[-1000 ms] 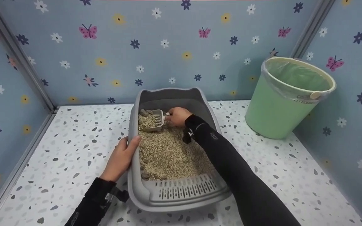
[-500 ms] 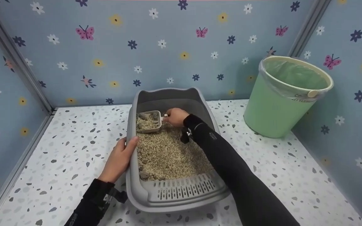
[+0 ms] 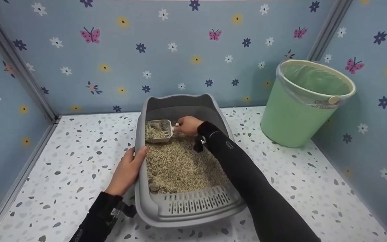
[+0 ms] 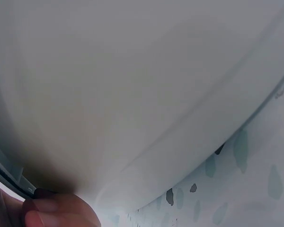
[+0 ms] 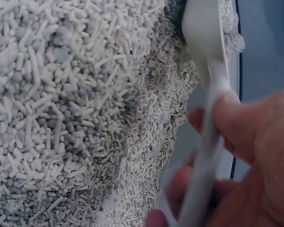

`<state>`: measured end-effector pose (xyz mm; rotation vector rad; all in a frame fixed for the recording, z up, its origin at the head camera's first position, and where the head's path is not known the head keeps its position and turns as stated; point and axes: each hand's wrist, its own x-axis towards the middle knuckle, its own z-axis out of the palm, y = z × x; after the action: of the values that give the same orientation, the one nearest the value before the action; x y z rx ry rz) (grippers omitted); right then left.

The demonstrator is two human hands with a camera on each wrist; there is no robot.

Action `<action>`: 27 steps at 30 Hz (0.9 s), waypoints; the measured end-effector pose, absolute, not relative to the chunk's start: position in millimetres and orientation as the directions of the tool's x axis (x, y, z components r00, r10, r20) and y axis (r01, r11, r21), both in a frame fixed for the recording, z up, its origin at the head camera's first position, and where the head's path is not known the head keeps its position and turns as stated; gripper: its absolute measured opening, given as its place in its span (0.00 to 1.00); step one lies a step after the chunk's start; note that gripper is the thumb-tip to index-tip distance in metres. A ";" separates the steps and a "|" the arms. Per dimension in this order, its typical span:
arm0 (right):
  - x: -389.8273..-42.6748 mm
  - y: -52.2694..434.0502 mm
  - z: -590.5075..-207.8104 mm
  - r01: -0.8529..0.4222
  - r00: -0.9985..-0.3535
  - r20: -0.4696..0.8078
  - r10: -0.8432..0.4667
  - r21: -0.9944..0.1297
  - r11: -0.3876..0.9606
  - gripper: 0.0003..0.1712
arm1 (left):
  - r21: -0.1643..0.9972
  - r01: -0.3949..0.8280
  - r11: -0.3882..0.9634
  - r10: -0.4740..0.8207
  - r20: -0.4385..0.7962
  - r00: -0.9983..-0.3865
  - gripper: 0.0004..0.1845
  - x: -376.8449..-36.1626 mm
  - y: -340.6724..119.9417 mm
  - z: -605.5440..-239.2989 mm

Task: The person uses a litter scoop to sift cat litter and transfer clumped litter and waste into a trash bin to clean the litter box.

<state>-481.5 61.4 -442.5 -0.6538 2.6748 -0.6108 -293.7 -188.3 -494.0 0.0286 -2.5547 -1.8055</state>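
A grey litter box (image 3: pixel 185 101) filled with beige pellet litter (image 3: pixel 180 164) stands on the speckled floor. My right hand (image 3: pixel 187 125) grips the handle of a pale scoop (image 3: pixel 159 130), held over the far left of the litter with pellets and dark clumps in it. In the right wrist view the scoop handle (image 5: pixel 206 142) runs between my fingers (image 5: pixel 236 123) above the litter (image 5: pixel 75 104). My left hand (image 3: pixel 128 169) holds the box's left rim, thumb over the edge. The left wrist view shows the box's outer wall (image 4: pixel 132 85) and my fingers (image 4: pixel 57 213) at the bottom left.
A green bin (image 3: pixel 306 102) with a clear liner stands at the right, by the back corner. Blue patterned walls close the space on three sides. A slotted step (image 3: pixel 193 203) forms the box's near end. Dark clumps (image 3: pixel 155 187) lie in the near left litter.
The scoop has come up out of the litter and levelled, loaded with pellets and clumps. My left hand has stayed on the rim.
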 end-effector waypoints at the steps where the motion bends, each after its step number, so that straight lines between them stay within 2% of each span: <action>1: -481.7 61.4 -442.4 -0.361 -0.841 -0.204 -0.502 -0.480 0.799 0.15 | 0.943 -0.005 0.332 -0.020 0.002 -1.000 0.48 -293.7 -188.4 -493.6; 13: -480.7 69.0 -435.6 -0.348 -0.837 -0.215 -0.503 -0.499 0.794 0.24 | 0.940 -0.009 0.341 -0.025 -0.001 -1.000 0.47 -292.5 -188.3 -492.6; 19: -470.2 82.1 -418.2 -0.289 -0.903 -0.130 -0.410 -0.523 0.802 0.26 | 0.936 -0.013 0.353 -0.025 -0.005 -1.000 0.48 -291.5 -188.2 -492.2; 23: -451.8 88.7 -403.7 -0.257 -0.945 -0.064 -0.321 -0.461 0.849 0.26 | 0.936 -0.009 0.351 -0.023 -0.001 -1.000 0.49 -291.9 -188.2 -492.2; 27: -428.7 98.6 -390.2 -0.260 -0.956 -0.021 -0.293 -0.404 0.877 0.23 | 0.937 -0.007 0.350 -0.018 -0.001 -1.000 0.49 -293.3 -187.9 -493.9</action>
<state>-428.7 98.6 -390.2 -0.4372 2.9646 -0.6204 -293.3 -187.9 -493.9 0.0244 -2.5737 -1.7851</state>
